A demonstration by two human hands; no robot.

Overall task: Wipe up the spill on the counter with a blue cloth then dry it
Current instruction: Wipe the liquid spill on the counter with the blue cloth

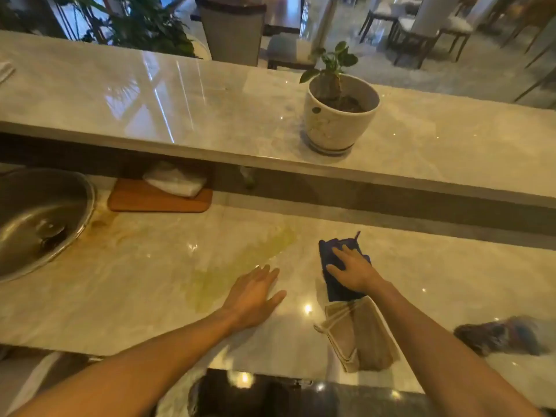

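Note:
A yellow-green spill (240,266) streaks across the marble counter (135,281), running from the middle toward the near left. To its right lies a folded dark blue cloth (335,284). My right hand (355,272) rests flat on top of the blue cloth, fingers spread and pressing down. My left hand (255,293) lies open and flat on the counter at the spill's near edge, holding nothing. A folded beige cloth (361,338) sits just behind the blue one, toward me, partly under my right forearm.
A round steel sink (39,218) is set in the counter at the left, with a wooden board (156,200) and a white cloth (174,179) behind it. A potted plant (337,115) stands on the raised ledge. A dark blurred bundle (502,335) lies at the right.

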